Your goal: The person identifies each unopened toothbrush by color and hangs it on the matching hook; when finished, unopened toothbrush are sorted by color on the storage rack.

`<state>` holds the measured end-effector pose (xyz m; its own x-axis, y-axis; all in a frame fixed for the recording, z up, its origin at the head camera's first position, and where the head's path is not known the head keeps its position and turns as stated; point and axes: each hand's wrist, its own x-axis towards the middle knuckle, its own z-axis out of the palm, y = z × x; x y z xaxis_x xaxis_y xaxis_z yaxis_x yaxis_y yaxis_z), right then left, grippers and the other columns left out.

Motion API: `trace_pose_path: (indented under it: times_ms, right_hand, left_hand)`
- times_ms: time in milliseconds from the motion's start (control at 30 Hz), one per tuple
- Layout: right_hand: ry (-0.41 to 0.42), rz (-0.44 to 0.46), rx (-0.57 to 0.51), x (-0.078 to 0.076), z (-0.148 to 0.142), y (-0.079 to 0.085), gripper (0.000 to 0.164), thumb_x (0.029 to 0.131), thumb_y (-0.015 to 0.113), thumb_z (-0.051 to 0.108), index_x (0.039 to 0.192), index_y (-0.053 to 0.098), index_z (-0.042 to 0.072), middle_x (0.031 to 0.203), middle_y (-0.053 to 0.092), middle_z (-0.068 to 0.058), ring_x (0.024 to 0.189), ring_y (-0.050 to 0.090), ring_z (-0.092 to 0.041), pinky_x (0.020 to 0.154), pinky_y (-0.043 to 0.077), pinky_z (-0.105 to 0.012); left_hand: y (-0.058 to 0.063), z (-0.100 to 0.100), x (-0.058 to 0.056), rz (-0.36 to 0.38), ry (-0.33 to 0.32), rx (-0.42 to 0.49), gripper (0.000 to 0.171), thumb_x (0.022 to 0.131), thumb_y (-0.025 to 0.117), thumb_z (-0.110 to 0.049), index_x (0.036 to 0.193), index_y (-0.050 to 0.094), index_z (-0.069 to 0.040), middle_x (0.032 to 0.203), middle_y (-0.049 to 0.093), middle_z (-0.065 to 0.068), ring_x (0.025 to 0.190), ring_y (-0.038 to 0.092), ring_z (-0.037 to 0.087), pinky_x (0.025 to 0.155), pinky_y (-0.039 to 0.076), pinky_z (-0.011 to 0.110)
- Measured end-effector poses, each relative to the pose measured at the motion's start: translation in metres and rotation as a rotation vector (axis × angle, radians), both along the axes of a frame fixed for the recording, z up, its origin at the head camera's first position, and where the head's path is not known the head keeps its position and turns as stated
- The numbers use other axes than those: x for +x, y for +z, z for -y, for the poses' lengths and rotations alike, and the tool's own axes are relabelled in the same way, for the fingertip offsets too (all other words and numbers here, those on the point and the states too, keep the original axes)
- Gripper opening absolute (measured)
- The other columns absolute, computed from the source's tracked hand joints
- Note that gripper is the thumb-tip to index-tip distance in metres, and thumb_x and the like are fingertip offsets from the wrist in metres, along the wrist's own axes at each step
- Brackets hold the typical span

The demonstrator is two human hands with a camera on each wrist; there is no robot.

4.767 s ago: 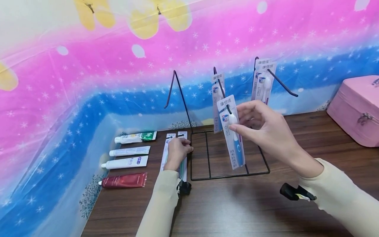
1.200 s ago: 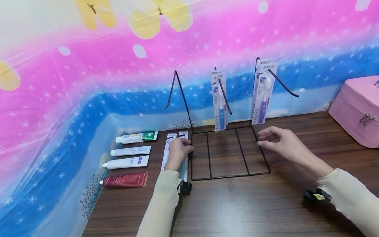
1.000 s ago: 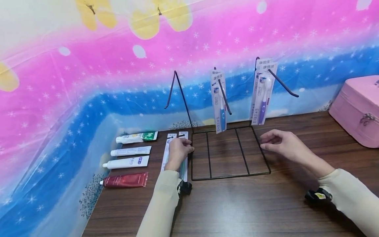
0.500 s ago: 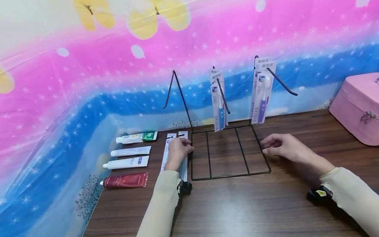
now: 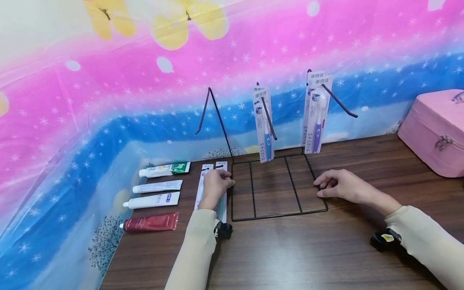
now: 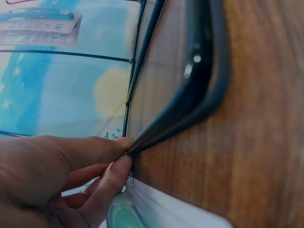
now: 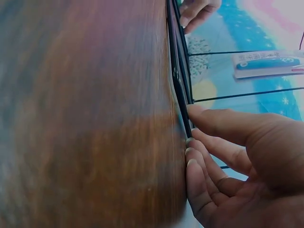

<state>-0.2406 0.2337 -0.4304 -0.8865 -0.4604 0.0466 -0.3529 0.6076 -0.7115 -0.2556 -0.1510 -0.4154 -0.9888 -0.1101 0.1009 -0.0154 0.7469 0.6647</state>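
A black wire display rack (image 5: 279, 215) stands on the wooden table, with three hooks rising at its back. My left hand (image 5: 214, 187) pinches the left rod of its base between thumb and forefinger, as the left wrist view confirms. At the base's right side, my right hand (image 5: 342, 186) has thumb and fingers at the rod and appears to grip it. Packaged toothbrushes hang on two hooks: blue-handled in front on the middle one (image 5: 267, 139), purple-handled in front on the right one (image 5: 316, 133). The left hook (image 5: 203, 110) carries nothing.
Two more toothbrush packs (image 5: 222, 211) lie flat under and beside my left hand, partly hidden. Several toothpaste tubes (image 5: 154, 200) lie in a column at the left, the red tube (image 5: 150, 222) nearest. A pink case (image 5: 435, 133) stands at the right, and a printed cloth hangs behind.
Earlier my right hand held a blue toothbrush pack at the middle hook's tip. That pack now hangs further back, and the hand has moved down to the base's right rod. The left hand stays put.
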Motion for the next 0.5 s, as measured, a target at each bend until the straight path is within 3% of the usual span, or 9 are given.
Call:
trace_pose_path:
  times_ms: [300,500]
  right_hand:
    - [-0.014,0.001,0.000,0.0004,0.0008,-0.0027,0.031,0.082,0.079,0.027,0.107,0.069,0.011,0.087,0.066,0.003,0.079,0.060,-0.016,0.066,0.048,-0.027]
    - [-0.010,-0.008,0.006,0.0004,0.0021,-0.0029,0.031,0.082,0.079,0.028,0.107,0.069,0.012,0.087,0.065,0.003,0.079,0.059,-0.016,0.066,0.048,-0.027]
  left_hand:
    - [0.0008,0.0018,-0.0012,0.001,-0.026,0.018,0.020,0.082,0.078,-0.013,0.100,0.075,-0.005,0.091,0.070,0.005,0.073,0.065,0.015,0.066,0.054,0.031]
    - [0.0067,0.0089,-0.0014,-0.097,-0.016,0.005,0.019,0.083,0.076,-0.012,0.102,0.075,-0.005,0.083,0.070,0.004,0.070,0.064,0.017,0.063,0.052,0.033]
